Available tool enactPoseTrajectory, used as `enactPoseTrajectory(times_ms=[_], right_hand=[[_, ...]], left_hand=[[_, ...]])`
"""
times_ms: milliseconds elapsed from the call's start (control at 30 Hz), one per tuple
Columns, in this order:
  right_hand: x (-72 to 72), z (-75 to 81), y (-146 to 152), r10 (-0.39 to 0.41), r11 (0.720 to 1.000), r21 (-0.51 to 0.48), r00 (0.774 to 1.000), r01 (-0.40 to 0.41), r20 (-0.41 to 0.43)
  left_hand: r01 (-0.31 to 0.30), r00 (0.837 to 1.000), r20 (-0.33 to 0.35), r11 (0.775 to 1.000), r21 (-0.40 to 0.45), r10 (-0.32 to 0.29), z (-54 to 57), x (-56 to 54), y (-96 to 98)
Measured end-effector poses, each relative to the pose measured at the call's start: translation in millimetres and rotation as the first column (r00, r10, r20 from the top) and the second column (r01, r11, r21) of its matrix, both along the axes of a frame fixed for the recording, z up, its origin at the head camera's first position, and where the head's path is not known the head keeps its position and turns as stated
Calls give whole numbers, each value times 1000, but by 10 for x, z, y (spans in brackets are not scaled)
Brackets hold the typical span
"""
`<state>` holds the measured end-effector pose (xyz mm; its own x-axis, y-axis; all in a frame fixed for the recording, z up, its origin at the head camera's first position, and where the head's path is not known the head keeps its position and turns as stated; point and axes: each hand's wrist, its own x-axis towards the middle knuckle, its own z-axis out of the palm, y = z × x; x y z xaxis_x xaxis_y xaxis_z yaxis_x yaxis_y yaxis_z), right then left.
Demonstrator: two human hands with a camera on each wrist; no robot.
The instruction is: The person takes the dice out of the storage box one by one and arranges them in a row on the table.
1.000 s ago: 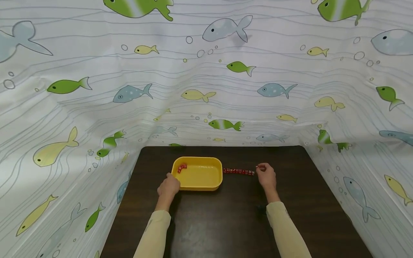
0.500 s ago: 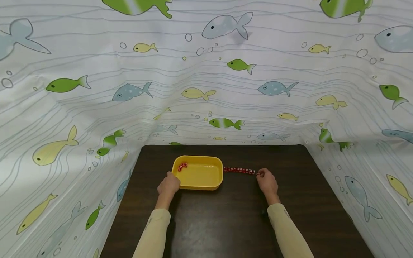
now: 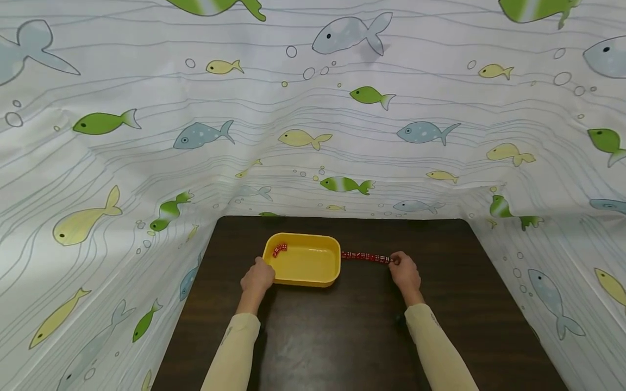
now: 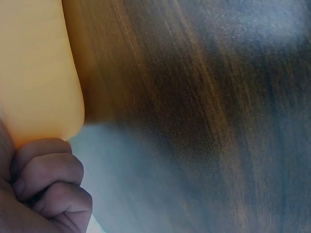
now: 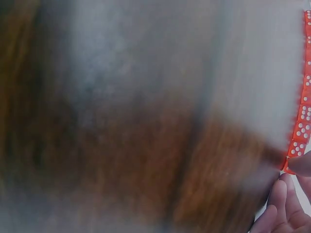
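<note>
A yellow plastic tray [image 3: 313, 266] sits on the dark table, with several red dice [image 3: 280, 249] in its far left corner. My left hand [image 3: 257, 277] grips the tray's near left corner, its fingers curled in the left wrist view against the yellow wall [image 4: 41, 73]. From the tray's right side a row of red dice [image 3: 364, 257] with white pips stretches rightward. At the row's right end is my right hand [image 3: 406, 273], pinching a red die [image 5: 287, 168] between thumb and finger. That die touches the end of the row in the right wrist view and is partly covered by the thumb.
The dark wood-grain table [image 3: 332, 331] reaches out around the tray and dice. A white curtain with printed fish [image 3: 303, 138] hangs behind the table and along both sides.
My right hand has lowered its die from just right of the row and brought it against the row's end. My left hand stays on the tray. The head view has shifted slightly.
</note>
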<state>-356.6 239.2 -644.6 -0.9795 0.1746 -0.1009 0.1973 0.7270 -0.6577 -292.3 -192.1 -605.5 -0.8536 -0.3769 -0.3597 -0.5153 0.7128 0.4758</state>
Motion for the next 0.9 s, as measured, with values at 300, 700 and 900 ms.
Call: enactPoseTrajectory(times_ms=[300, 700, 900], right_hand=[[4, 29, 9, -4, 1000, -7, 1000, 4, -1], [63, 163, -40, -69, 996, -63, 997, 70, 29], [-3, 321, -230, -113, 990, -90, 992, 108, -48]], left_hand=[[1, 1000, 7, 1000, 1, -1, -6, -28, -3], [1, 1000, -9, 1000, 10, -1, 9, 8, -16], [9, 999, -31, 1000, 4, -9, 24, 52, -3]])
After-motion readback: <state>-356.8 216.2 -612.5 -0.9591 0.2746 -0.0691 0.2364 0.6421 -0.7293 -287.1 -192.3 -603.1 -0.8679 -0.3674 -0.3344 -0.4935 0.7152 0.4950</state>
